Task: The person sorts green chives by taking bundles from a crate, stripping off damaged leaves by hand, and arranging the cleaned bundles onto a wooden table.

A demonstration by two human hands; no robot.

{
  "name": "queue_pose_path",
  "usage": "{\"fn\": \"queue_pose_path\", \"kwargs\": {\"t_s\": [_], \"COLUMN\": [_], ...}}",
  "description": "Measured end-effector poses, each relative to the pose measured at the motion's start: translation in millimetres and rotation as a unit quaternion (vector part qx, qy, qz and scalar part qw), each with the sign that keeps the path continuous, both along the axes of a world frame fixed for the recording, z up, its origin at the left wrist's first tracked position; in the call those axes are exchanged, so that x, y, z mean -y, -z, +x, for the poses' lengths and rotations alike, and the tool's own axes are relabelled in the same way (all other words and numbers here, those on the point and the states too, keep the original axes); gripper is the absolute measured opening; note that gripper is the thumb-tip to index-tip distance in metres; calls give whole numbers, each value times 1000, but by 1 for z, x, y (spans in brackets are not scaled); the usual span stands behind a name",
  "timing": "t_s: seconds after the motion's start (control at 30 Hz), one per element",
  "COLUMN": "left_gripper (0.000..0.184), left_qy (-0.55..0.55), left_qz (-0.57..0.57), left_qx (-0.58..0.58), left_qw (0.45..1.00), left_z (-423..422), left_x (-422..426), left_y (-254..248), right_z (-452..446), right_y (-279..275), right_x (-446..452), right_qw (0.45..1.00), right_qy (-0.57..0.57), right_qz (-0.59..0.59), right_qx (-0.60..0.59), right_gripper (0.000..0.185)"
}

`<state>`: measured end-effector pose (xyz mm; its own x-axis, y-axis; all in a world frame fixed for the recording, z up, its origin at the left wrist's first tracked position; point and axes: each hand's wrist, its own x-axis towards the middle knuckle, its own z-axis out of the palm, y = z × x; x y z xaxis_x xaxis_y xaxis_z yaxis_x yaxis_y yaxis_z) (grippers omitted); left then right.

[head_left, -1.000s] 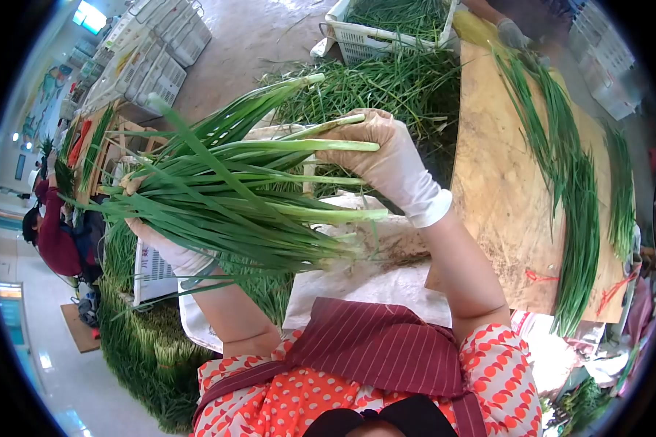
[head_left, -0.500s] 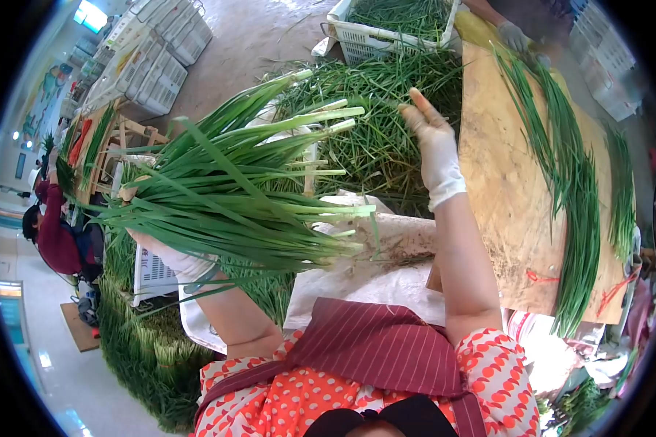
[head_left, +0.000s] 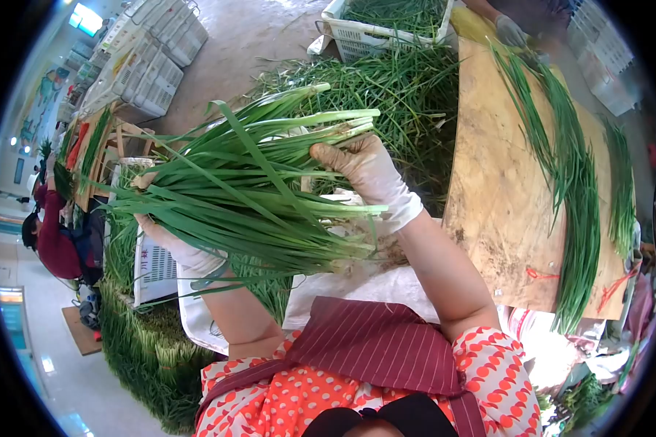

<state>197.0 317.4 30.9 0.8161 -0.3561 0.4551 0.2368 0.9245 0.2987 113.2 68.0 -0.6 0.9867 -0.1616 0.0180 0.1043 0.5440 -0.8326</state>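
A loose bunch of garlic chives [head_left: 233,193] hangs in front of me, green leaves to the left and pale stem ends to the right. My left hand [head_left: 186,251], in a white glove, is under the leaf side and closed around it; a leaf-end fingertip shows at the far edge, while most fingers are hidden. At the stem end, my right hand [head_left: 372,175], gloved and soiled at the thumb, is closed on some of the pale stems. Its fingers are partly covered by the stems.
Heaped loose leaves [head_left: 393,95] lie beyond the bunch, with a filled white crate [head_left: 357,40] behind. On the right, a wooden board [head_left: 496,218] bears long chives [head_left: 579,226]. A co-worker's gloved hand [head_left: 510,33] is at its far end. Another person [head_left: 57,240] works far left.
My right hand has come left and down from above the board, from spread fingers to a grip on the stems. The bunch has shifted slightly right in my left hand.
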Motion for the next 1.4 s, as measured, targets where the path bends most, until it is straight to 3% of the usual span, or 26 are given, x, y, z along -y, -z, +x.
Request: {"fn": "queue_pose_path", "kwargs": {"t_s": [0.07, 0.2, 0.3, 0.37, 0.43, 0.53, 0.63, 0.77, 0.8, 0.87, 0.97, 1.0, 1.03, 1.07, 1.13, 1.23, 1.27, 1.3, 1.37, 1.4], "left_gripper": [28, 27, 28, 29, 29, 27, 23, 22, 22, 26, 28, 28, 30, 31, 33, 36, 37, 37, 28, 28], "left_qy": [-74, -86, -68, -144, -141, -95, -38, -19, -20, -91, -100, -102, -176, -247, -227, -178, -151, -151, -245, -246], "left_qz": [84, 107, 50, 153, 133, 87, 38, 32, 32, 119, 96, 96, 137, 177, 173, 143, 117, 120, 202, 203], "left_qx": [-21, -8, -25, -2, -14, -16, -17, -17, -17, -7, 8, 8, 12, 15, 23, 1, -28, -27, -52, -50], "left_qw": [993, 990, 996, 978, 981, 991, 998, 999, 999, 989, 990, 990, 975, 952, 958, 974, 981, 981, 947, 946], "left_z": [4, -1, 1, -3, -2, -7, -10, -10, -12, -16, -19, -17, -15, -13, -12, -11, -11, -14, -21, -20], "left_x": [-9, -2, -1, 3, 3, 11, 15, 11, 11, 11, 5, 1, -5, -10, -13, -12, -11, -4, 10, 8], "left_y": [4, -3, -1, -3, -1, -9, -16, -16, -16, -18, -16, -15, -13, -12, -11, -10, -10, -12, -18, -19], "right_z": [0, -3, 1, -4, -4, 2, -2, -11, -11, -13, -16, -17, -18, -15, -13, -15, -12, -5, 10, 11], "right_y": [3, 2, 5, -3, -1, 13, 9, 3, 4, 8, 23, 30, 32, 37, 31, 5, 0, 4, 18, 14], "right_x": [2, 5, 7, 8, 8, 7, 10, 21, 25, 43, 87, 108, 121, 125, 124, 69, 50, 35, 16, 14], "right_qw": [1000, 992, 974, 958, 937, 996, 999, 997, 995, 991, 974, 959, 936, 937, 930, 971, 983, 993, 991, 992], "right_qy": [-2, -1, 19, 41, 61, 53, 12, 55, 91, 128, 227, 271, 311, 310, 320, 74, 20, -7, -34, -28], "right_qz": [-26, -124, -222, -283, -343, -68, 34, 47, -20, -21, -1, 76, 153, 153, -125, -218, -176, -92, 103, 106], "right_qx": [13, 19, -38, -29, -22, -39, -19, -33, -20, -29, -8, 23, 53, 52, -126, -61, -47, -70, -74, -55], "right_gripper": [25, 19, 26, 27, 28, 18, 17, 12, 10, 9, 11, 16, 22, 22, 34, 49, 52, 44, 21, 20]}}
